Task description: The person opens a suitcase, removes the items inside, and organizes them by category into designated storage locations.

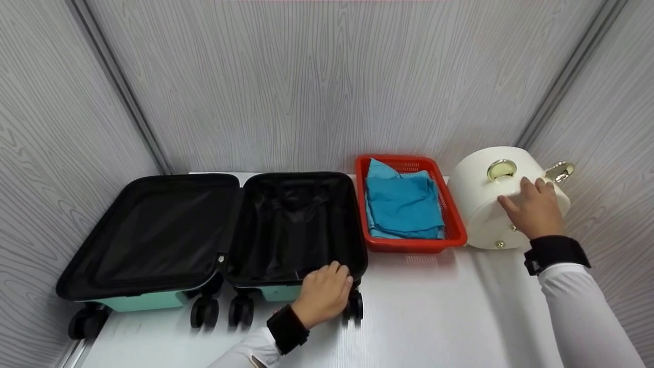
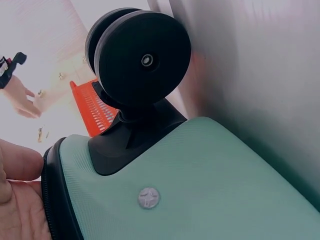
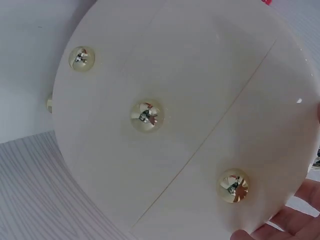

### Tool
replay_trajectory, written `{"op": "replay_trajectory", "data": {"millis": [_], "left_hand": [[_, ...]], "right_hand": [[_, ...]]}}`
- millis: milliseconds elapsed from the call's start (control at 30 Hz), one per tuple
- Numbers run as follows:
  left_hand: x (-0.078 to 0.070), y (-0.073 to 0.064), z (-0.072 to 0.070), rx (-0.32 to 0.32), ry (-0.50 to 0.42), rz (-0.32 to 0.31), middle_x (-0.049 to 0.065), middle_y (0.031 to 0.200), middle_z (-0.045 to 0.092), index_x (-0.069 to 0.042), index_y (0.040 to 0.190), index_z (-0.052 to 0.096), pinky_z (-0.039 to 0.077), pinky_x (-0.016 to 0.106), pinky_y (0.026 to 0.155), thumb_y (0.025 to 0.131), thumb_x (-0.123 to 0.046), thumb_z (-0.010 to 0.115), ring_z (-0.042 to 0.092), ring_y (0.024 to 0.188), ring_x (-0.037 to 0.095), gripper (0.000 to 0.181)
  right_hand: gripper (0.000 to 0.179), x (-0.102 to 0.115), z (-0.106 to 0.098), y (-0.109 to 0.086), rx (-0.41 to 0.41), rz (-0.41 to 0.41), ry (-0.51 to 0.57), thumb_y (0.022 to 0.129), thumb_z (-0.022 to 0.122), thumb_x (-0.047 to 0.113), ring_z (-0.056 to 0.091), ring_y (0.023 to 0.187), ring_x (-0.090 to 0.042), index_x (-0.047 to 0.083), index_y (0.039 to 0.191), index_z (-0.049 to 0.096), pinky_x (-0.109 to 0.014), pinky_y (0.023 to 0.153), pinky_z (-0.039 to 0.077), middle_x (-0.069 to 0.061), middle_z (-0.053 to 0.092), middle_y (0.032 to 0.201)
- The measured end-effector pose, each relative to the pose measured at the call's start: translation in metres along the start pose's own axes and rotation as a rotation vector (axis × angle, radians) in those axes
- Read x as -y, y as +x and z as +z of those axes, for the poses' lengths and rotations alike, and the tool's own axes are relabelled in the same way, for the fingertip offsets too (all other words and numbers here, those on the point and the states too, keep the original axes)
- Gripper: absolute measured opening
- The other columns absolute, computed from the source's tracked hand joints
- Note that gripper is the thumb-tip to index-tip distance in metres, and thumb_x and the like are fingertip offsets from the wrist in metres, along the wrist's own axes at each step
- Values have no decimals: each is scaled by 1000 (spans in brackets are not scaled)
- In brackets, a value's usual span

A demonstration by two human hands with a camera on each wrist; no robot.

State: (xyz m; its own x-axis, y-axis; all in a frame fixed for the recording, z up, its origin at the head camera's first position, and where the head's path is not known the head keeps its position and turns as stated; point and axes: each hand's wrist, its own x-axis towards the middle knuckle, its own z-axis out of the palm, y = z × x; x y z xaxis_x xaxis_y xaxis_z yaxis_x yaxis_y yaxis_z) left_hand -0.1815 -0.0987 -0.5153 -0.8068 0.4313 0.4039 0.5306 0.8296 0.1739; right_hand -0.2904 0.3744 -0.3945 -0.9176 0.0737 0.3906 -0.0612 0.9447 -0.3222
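Observation:
A mint-green suitcase with black lining lies open in two halves, the left half and the right half. My left hand grips the near rim of the right half, beside a black caster wheel. In the left wrist view, thumb and palm meet the black zipper edge. At the far right, a cream drum-shaped case has gold ring handles and gold ball studs on its flat face. My right hand rests on its upper edge, fingers spread near the right handle.
Between suitcase and cream case stands a red plastic basket holding folded blue cloths. All of these lie on a white surface. Grey wood-grain walls enclose the back and both sides.

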Motion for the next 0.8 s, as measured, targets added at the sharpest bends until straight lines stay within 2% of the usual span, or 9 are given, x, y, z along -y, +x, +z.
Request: {"op": "replay_trajectory", "data": {"millis": [167, 300, 567, 667, 800], "left_hand": [[2, 0, -2, 5, -15, 2, 5, 86, 62, -9, 97, 66, 51, 36, 56, 111, -25, 55, 62, 70, 22, 23], [3, -1, -1, -9, 19, 12, 6, 86, 62, -9, 98, 66, 49, 35, 56, 111, -25, 55, 62, 70, 22, 24], [8, -1, 5, -121, 115, 37, 5, 81, 59, -10, 90, 63, 43, 33, 53, 109, -27, 60, 59, 65, 21, 26], [11, -2, 6, -97, 109, 25, 5, 83, 60, -10, 91, 63, 44, 35, 55, 109, -30, 60, 60, 67, 22, 27], [14, -3, 6, -14, 78, -8, 5, 87, 61, -10, 95, 63, 47, 36, 59, 110, -34, 58, 62, 71, 23, 29]], "right_hand": [[87, 9, 5, -17, -156, 2, 95, 97, 77, 28, 25, 154, -67, -16, 159, 34, -70, 129, 20, -50, 33, 158], [85, 20, 5, -38, -263, -30, 181, 96, 78, 24, 27, 156, -63, -13, 160, 36, -66, 132, 20, -46, 36, 161], [74, 28, 7, -72, -299, -113, 228, 94, 78, 14, 33, 152, -65, -12, 155, 46, -67, 131, 22, -44, 44, 156], [72, 34, 10, -80, -292, -145, 228, 93, 79, 11, 36, 150, -66, -12, 154, 49, -69, 129, 25, -44, 46, 154], [70, 48, 16, -85, -277, -197, 216, 92, 81, 11, 40, 148, -65, -11, 152, 52, -70, 126, 29, -42, 49, 153]]}}
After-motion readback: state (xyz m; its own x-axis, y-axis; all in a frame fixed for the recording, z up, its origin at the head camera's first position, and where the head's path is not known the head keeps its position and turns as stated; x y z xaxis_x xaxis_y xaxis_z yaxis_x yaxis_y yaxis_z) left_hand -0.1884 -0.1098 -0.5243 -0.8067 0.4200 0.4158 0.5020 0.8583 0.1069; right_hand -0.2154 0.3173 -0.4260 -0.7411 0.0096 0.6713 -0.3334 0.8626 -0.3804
